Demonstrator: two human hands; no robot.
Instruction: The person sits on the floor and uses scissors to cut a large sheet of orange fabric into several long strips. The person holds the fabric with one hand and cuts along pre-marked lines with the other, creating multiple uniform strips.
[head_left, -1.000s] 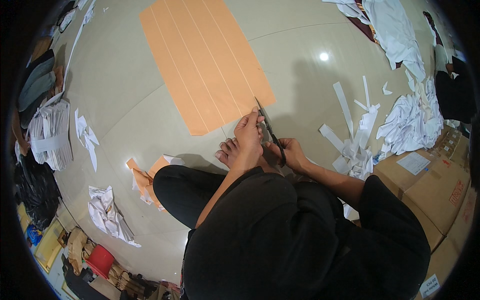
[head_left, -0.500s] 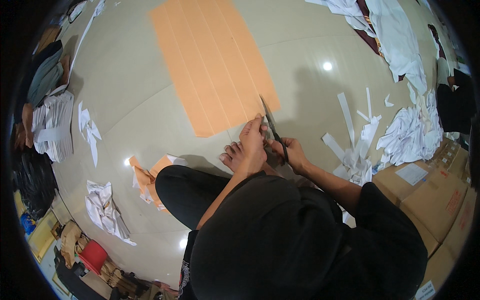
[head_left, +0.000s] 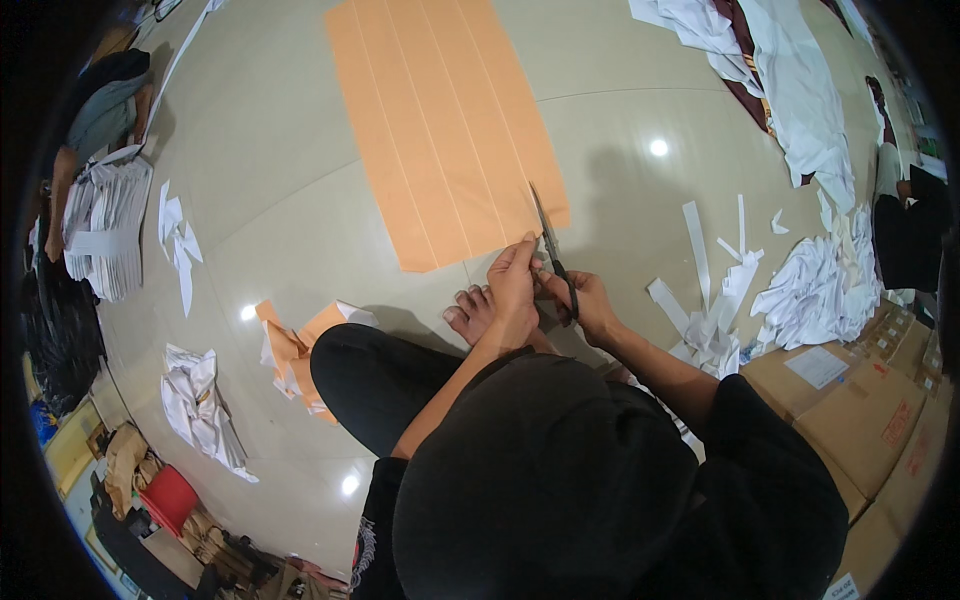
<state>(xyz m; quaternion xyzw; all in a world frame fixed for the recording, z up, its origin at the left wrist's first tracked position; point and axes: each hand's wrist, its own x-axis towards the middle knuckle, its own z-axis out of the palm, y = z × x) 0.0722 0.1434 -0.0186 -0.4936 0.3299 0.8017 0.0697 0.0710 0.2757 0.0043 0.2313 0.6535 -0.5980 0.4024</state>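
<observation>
- While the glossy tiled floor [head_left: 280, 220] stretches out under everything, the big orange paper sheet [head_left: 440, 120] lies flat on it, scored with pale lengthwise lines, its near edge right at the hands.
- Off to the right, cardboard boxes [head_left: 860, 420] sit beside a heap of white paper strips [head_left: 810, 290].
- To the left, crumpled orange scraps [head_left: 295, 350] lie by the person's knee, with white scraps [head_left: 205, 410] beyond.
- Left hand [head_left: 512, 285] pinches the sheet's near edge, fingers closed on the paper.
- Right hand [head_left: 590, 305] is wrapped tight around the handles of the scissors [head_left: 552, 255], blades lying along the sheet's right corner.
- A bare foot [head_left: 470, 312] peeks out just beside the left hand.
</observation>
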